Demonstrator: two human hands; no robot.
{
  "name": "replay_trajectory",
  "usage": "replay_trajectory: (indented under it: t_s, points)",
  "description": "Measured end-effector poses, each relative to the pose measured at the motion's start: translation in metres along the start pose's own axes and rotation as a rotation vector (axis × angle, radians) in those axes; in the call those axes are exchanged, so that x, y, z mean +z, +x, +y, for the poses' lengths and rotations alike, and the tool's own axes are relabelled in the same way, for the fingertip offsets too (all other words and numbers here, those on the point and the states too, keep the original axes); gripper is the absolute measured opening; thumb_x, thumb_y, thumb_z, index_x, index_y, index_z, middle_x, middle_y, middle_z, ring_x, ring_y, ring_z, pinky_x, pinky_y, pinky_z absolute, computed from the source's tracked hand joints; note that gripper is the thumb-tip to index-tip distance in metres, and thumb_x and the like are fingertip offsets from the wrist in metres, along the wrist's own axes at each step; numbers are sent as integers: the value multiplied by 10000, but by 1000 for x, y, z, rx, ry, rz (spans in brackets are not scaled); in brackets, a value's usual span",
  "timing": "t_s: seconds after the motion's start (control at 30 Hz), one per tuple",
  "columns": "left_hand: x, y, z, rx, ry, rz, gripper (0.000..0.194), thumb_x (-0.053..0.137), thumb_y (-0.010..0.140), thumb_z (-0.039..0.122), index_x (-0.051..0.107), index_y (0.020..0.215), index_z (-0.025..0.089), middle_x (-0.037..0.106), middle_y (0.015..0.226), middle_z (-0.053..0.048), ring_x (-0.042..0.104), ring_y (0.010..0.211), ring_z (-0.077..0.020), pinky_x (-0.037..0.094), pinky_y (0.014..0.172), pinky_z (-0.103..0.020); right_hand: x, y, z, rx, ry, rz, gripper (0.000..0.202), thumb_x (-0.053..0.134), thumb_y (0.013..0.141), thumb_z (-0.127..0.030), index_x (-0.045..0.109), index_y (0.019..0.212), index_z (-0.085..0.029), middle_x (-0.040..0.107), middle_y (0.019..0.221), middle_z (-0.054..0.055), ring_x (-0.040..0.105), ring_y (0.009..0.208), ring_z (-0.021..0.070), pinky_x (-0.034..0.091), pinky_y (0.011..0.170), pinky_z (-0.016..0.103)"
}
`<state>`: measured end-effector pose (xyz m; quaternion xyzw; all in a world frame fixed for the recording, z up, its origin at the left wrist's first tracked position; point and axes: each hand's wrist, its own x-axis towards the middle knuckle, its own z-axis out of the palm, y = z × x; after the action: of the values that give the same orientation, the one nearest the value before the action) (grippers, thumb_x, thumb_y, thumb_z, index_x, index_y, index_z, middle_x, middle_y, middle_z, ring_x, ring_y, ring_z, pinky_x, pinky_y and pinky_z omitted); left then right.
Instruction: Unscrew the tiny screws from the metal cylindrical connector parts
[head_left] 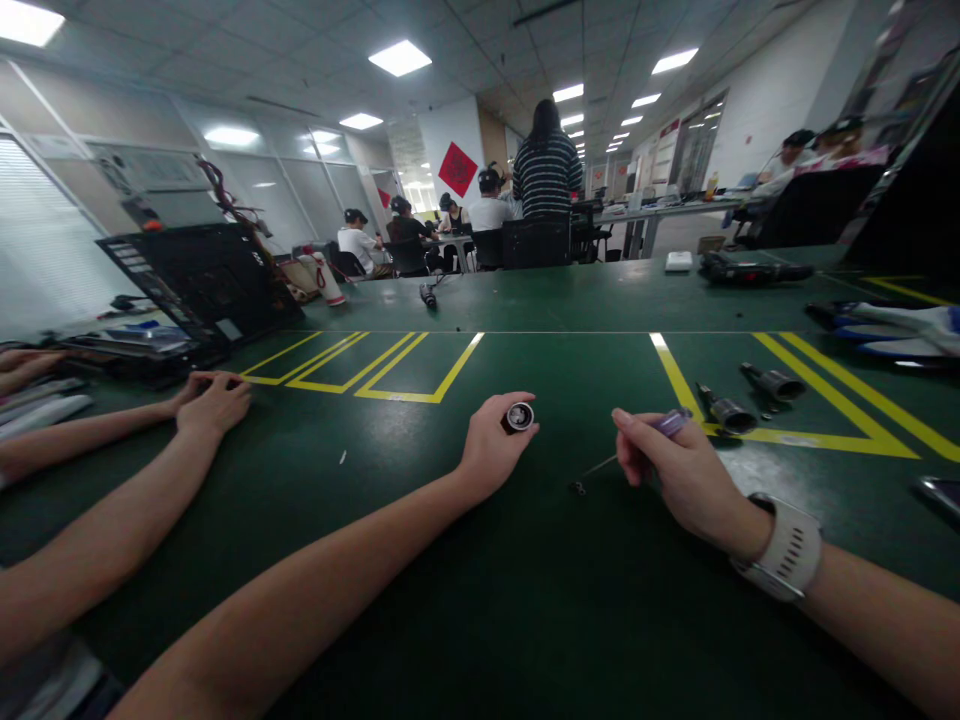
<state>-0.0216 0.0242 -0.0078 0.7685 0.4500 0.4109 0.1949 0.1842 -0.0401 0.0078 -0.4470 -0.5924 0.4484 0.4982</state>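
Note:
My left hand (495, 445) is wrapped round a dark cylindrical part (519, 418), its round open end facing me. To the right, my right hand (675, 465) grips a screwdriver (672, 422) by its purple translucent handle. The thin shaft slants down to the left, its tip close to a few tiny dark pieces (577, 488) on the green table (480, 600); whether they touch is unclear. Beyond my right hand lie two dark metal cylindrical parts, one (727, 412) on the yellow tape and another (774, 382) farther right.
Another person's hands (214, 400) rest at the left. A black equipment frame (210, 285) stands at the back left. A white box (679, 262), a dark tool (750, 270) and blue-and-white items (900, 330) lie at the back and right. Several people sit beyond the table.

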Motion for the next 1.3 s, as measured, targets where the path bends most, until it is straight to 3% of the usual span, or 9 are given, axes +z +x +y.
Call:
replay_trajectory:
  t_s: [0.2,0.33,0.73,1.03,1.3]
  points:
    - [9,-5,4,-214,-408,-174,478,568,732,37,502,1183,180,608,1117,-83,616,990,-181,527,847,-363,4,0,0,49,-31,0,421,539,812,-497,535,512,-202,472,436,-43,433,412,101,337,441,250]
    - [9,-6,9,-243,-537,-208,497,558,742,16,485,1209,170,601,1147,-93,604,1033,-181,515,893,-370,4,0,-1,57,-61,15,416,527,820,-488,533,516,-205,466,435,-46,430,416,103,336,449,253]
    - [9,-7,12,-289,-621,-205,509,594,706,-4,530,1183,164,617,1131,-88,615,993,-178,472,949,-404,6,-4,-11,79,-116,-23,408,561,798,-476,551,500,-197,470,423,-42,437,419,106,332,465,258]
    - [7,-6,19,-386,-781,-132,493,591,669,-32,594,1120,166,643,1062,-67,602,979,-191,460,940,-397,10,-1,-1,132,148,40,388,506,838,-453,521,551,-191,469,457,-37,421,433,98,329,453,244]
    - [6,-5,20,-415,-797,-147,497,576,670,-30,587,1129,159,654,1038,-62,611,937,-168,433,957,-383,11,-3,1,-11,222,34,174,592,807,-356,655,763,-199,639,767,16,571,768,162,437,723,311]
